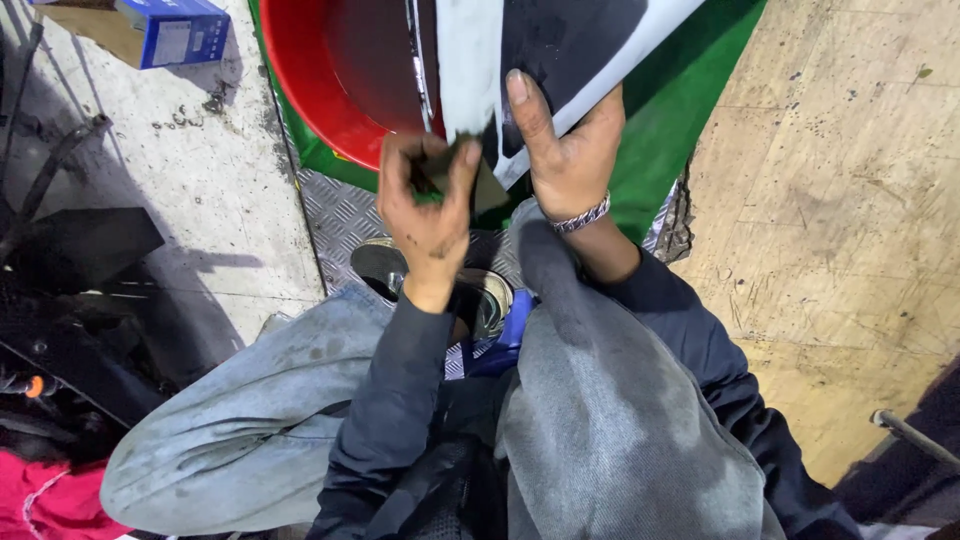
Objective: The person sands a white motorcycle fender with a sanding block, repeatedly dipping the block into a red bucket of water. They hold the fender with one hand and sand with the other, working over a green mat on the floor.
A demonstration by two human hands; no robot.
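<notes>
A black and white panel (540,40) slants over a red tub (310,70) at the top middle. My right hand (565,150), with a metal bracelet on the wrist, grips the panel's lower edge, thumb pressed flat on its face. My left hand (425,195) pinches a small dark piece of abrasive sheet (470,180) against the panel's lower corner. Both sleeves are dark. My knees in grey trousers (300,400) fill the lower part of the view.
A green bin (680,100) lies under the panel. Diamond-plate metal flooring (345,215) runs beneath my shoes (380,265). A blue box (175,30) sits top left on concrete. Dark parts (70,250) lie at left, wooden boards (850,200) at right.
</notes>
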